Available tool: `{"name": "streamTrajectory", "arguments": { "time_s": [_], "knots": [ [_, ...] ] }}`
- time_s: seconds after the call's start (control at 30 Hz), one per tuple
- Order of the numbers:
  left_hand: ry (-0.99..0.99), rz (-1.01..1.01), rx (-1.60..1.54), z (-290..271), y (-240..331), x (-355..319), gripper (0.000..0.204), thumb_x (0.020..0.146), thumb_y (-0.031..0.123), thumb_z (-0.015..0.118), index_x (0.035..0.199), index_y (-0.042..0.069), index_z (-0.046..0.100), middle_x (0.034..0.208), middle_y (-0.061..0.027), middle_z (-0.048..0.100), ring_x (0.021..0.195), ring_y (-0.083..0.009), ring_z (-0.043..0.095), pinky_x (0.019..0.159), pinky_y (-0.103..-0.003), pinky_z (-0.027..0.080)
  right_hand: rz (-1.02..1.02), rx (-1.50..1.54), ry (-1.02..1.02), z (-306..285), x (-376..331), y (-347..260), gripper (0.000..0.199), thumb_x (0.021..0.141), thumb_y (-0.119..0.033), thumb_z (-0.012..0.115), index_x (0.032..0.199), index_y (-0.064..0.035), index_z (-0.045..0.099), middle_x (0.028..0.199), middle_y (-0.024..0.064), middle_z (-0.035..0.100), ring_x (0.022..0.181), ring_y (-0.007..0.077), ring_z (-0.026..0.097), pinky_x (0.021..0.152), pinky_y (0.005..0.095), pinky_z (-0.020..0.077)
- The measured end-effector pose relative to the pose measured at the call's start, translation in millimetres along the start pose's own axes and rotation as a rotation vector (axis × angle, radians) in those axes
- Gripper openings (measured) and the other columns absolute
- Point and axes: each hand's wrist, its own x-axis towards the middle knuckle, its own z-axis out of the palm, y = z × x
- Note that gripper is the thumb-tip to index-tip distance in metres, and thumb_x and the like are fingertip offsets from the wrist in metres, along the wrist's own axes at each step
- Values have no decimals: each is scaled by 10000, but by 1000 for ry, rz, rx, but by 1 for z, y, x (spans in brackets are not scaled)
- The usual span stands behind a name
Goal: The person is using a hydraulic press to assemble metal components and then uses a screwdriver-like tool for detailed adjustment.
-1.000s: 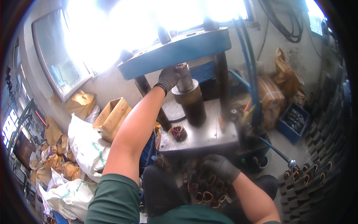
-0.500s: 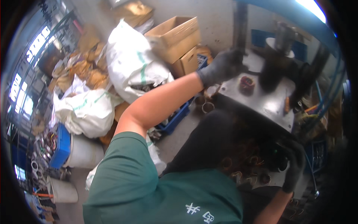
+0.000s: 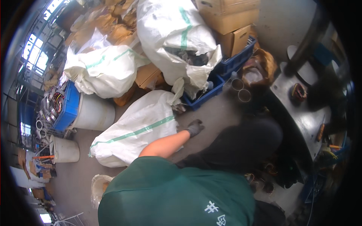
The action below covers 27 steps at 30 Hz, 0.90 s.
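Note:
My left hand [image 3: 195,128], in a dark grey glove, reaches low over the grey floor beside a lying white woven sack [image 3: 137,133] with a green stripe. Its fingers are a little apart, and I see nothing in them. My right hand is not visible. At the right, a reddish wound coil, like a small motor stator [image 3: 299,92], sits on a metal press table [image 3: 301,115]. An orange-handled tool [image 3: 321,132] lies near that table's edge. Several small wound parts [image 3: 268,187] are low down beside my dark trouser leg.
A full white sack [image 3: 169,34] stands by a blue crate [image 3: 205,96] and cardboard boxes [image 3: 233,41]. Metal rings [image 3: 244,95] lie on the floor near a brown paper bag [image 3: 260,67]. At left are a blue bin [image 3: 68,107] of metal parts and white buckets [image 3: 67,148].
My left hand has left the press table and dropped leftward toward the floor by the lying sack. My right hand has gone out of sight. The view has turned left.

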Motion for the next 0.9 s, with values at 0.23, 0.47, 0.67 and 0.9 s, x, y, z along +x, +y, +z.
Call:
{"name": "streamTrajectory", "arguments": {
  "time_s": [0.23,0.47,0.67,0.9],
  "knots": [
    [51,313,152,66,141,60,772,866,254,741,1560,138,425,1467,-277,522,1331,-446,551,1118,-505,468,-111,-309,75,17,33,33,310,1059,-161,542,1313,13,583,1237,172,665,1185,261,630,1038,425,507],
    [56,166,233,103,237,147,677,866,331,683,1497,146,520,1390,-269,589,1237,-468,615,1035,-540,508,-146,-831,273,-72,52,85,310,1069,-163,537,1324,10,572,1223,176,666,1169,262,640,1019,428,527],
    [371,301,282,86,150,205,340,980,331,539,1050,81,759,1095,-250,735,1056,-430,704,923,-543,538,-109,-1167,453,-118,54,117,311,1077,-164,532,1334,8,564,1211,180,666,1156,263,649,1003,432,543],
    [207,310,47,95,177,94,382,944,309,724,1196,27,667,1132,-205,717,1004,-360,701,889,-458,556,332,-352,927,-194,40,86,329,1071,-117,556,1375,3,517,1190,159,661,1019,215,702,839,345,610]
  ]
}}
